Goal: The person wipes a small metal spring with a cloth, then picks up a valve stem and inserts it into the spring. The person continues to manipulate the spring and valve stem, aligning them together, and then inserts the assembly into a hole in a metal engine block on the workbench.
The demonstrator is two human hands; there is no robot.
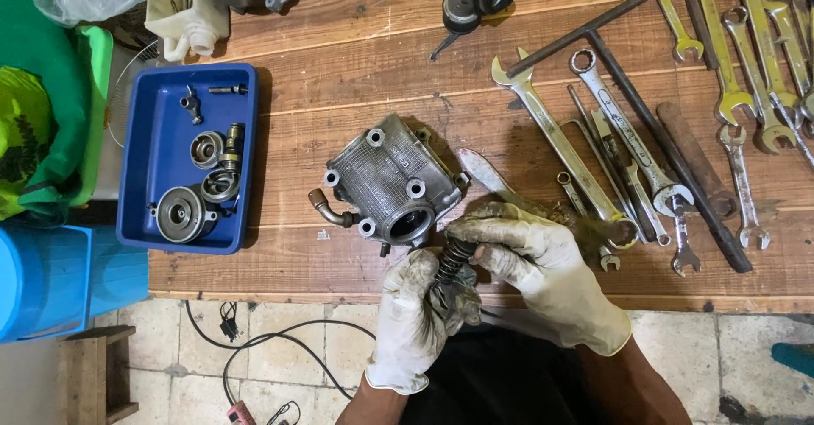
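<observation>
Both my hands wear dirty white gloves at the near edge of a wooden workbench [356, 60]. My left hand [411, 319] grips the lower end of a dark coiled spring assembly [453, 264]. My right hand [543, 268] pinches the upper end of that same spring with its fingertips. Just beyond the hands lies a grey metal cylinder head [386, 179] with a round port facing me and a bent brass pipe on its left side.
A blue tray [140, 158] at the left holds round metal parts and small bolts. Several wrenches [593, 137] and a T-handle bar [653, 128] lie at the right. Green and blue plastic containers stand at far left; cables lie on the tiled floor below.
</observation>
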